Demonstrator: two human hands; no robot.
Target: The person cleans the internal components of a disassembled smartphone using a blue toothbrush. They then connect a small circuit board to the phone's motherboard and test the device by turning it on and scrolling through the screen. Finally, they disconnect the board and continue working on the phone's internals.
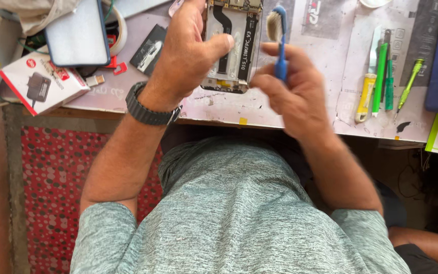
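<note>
Two hands work above the near edge of the tabletop point(330, 127). The only container in view is a red and white carton point(41, 81) at the far left, shut, with a flat blue case point(77, 30) lying beside it; what is inside cannot be seen.

The opened phone point(231, 48), its back cover off and its boards and a black flex strip bare, runs lengthwise away from the person, its lower end toward the chest. The left hand point(186, 56) wraps its left edge, thumb pressed flat across the inner face, the other fingers curled behind.

The right hand point(292, 89) pinches the handle of a blue brush point(279, 35) between thumb and curled fingers. The brush stands nearly upright, bristles upward, just beside the phone's right edge.

Green and yellow hand tools point(381, 81) lie well to the right.
</note>
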